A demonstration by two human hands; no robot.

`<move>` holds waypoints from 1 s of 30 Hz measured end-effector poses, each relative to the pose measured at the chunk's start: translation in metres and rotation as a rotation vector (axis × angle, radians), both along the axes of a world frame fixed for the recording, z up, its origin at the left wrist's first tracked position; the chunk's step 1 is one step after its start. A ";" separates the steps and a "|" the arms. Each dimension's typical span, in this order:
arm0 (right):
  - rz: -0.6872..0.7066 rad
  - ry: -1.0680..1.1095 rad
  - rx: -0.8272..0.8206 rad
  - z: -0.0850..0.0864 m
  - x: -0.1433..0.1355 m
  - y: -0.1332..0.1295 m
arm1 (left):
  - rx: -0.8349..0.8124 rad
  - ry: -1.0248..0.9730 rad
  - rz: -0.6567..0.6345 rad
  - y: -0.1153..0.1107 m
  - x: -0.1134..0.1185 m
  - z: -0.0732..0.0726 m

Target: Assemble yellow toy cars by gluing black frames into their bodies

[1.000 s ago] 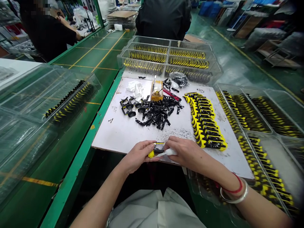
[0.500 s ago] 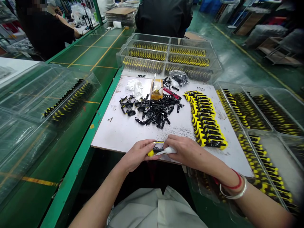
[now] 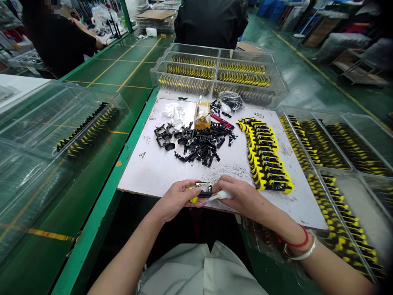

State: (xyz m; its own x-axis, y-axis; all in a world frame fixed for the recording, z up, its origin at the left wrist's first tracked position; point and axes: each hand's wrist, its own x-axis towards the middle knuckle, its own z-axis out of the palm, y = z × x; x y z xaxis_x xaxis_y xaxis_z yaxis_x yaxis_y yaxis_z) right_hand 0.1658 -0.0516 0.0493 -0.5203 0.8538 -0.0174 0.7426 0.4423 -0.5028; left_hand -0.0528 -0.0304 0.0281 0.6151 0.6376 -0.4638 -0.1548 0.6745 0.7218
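Note:
At the near edge of the white board (image 3: 144, 172), my left hand (image 3: 178, 198) is closed on a small yellow-and-black plastic frame (image 3: 204, 189). My right hand (image 3: 236, 192) is closed round a small white bottle (image 3: 224, 194) with a thin nozzle. The nozzle points left at the lower edge of the frame; whether it touches I cannot tell. Past my hands lies a heap of small black plastic parts (image 3: 205, 143). Several black parts with round discs (image 3: 166, 139) lie left of it. On the right, yellow-and-black assemblies (image 3: 265, 155) stand in a tight row.
Clear trays of yellow-and-black parts stand behind the board (image 3: 190, 51), at its right (image 3: 362, 184), and on the green bench at left (image 3: 37, 123). A small wooden box (image 3: 202, 123), white tissue (image 3: 175, 112) and red-handled tool (image 3: 221, 121) lie at the back. Two people sit beyond.
The white bottle in my right hand has shifted slightly right. The frame in my left hand has turned a little, showing more of its opening.

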 end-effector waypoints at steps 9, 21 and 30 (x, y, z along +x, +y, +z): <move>-0.015 0.036 -0.084 -0.001 0.000 0.001 | 0.041 0.030 -0.128 0.000 0.001 -0.004; -0.042 -0.007 -0.120 0.003 0.000 0.002 | 0.049 0.001 -0.159 0.002 0.002 -0.003; 0.029 -0.096 0.005 -0.001 0.000 -0.010 | 0.038 -0.021 -0.124 0.002 0.003 -0.009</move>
